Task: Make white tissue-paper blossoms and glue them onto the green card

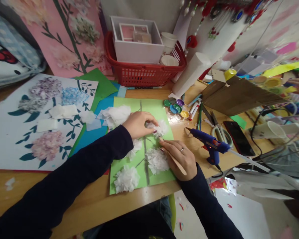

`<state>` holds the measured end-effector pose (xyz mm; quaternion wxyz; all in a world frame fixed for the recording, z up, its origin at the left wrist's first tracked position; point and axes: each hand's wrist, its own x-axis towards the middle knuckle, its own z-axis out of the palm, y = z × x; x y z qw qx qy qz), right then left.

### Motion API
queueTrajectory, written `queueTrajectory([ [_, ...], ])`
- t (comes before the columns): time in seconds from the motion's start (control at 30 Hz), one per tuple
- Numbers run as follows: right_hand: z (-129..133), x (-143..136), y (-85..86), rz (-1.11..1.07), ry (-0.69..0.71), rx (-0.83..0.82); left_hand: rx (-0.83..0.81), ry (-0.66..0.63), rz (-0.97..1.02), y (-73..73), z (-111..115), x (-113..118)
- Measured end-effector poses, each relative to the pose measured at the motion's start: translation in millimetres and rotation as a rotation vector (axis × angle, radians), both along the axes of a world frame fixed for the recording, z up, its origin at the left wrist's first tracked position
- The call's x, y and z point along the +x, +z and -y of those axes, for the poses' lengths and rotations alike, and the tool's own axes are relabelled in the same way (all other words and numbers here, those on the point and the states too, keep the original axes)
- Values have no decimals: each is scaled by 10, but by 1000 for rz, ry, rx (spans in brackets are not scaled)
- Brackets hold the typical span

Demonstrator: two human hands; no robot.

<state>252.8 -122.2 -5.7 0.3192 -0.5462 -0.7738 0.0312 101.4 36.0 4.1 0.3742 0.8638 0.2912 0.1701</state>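
Note:
A light green sheet lies on the table with a grey painted stem and several white tissue-paper flowers on it. My left hand reaches across the sheet, its thumb and fingers closed at the edge of the upper right tissue-paper flower. Held in my right hand is a flat wooden craft stick, its tip pointing at that same flower. Just under this hand is another white tissue-paper flower. At the sheet's lower left sits one more flower.
White tissue pieces are piled at the sheet's upper left. A blue glue gun, scissors and a phone lie to the right. Behind stand a paint palette and a red basket. A flower picture lies left.

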Motion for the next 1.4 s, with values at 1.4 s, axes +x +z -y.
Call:
queueTrajectory([
  [1.4, -427, -72, 148, -145, -381, -95, -38, 16, -20, 24, -58, -40],
])
